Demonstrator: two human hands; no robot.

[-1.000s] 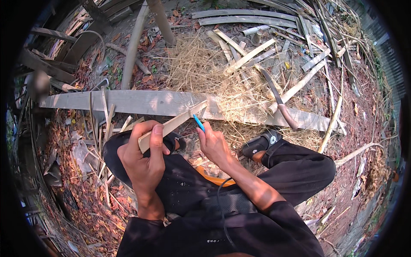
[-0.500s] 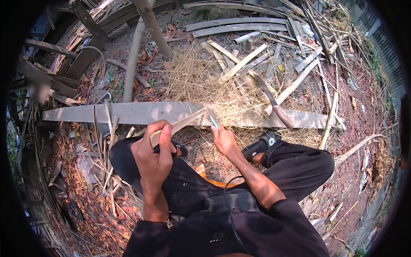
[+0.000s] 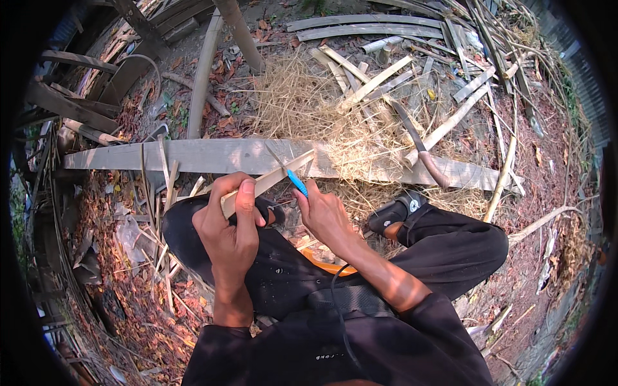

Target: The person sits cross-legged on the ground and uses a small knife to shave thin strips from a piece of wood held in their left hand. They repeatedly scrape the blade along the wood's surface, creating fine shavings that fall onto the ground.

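My left hand (image 3: 226, 222) is closed around the near end of a pale split-wood or bamboo strip (image 3: 267, 182), with the thumb on top. The strip slants away to the right, its far end over a long grey plank (image 3: 212, 153). My right hand (image 3: 327, 219) grips a small knife by its blue handle (image 3: 297, 183). The thin blade (image 3: 275, 156) points up and left and crosses the strip near its middle. Whether the edge is cutting into it, I cannot tell. To the right, a long curved knife (image 3: 418, 143) lies with its brown handle on the plank.
Straw-like shavings (image 3: 296, 96) are heaped beyond the plank and partly over it. Several split strips (image 3: 376, 83) and grey slats (image 3: 370, 31) lie farther back. Wooden posts (image 3: 205, 77) stand at the far left. My crossed legs (image 3: 450, 248) are close under the hands.
My right hand and the knife have moved left and nearer to me, from the strip's far end to about its middle. The left hand keeps its hold; the view has shifted slightly.
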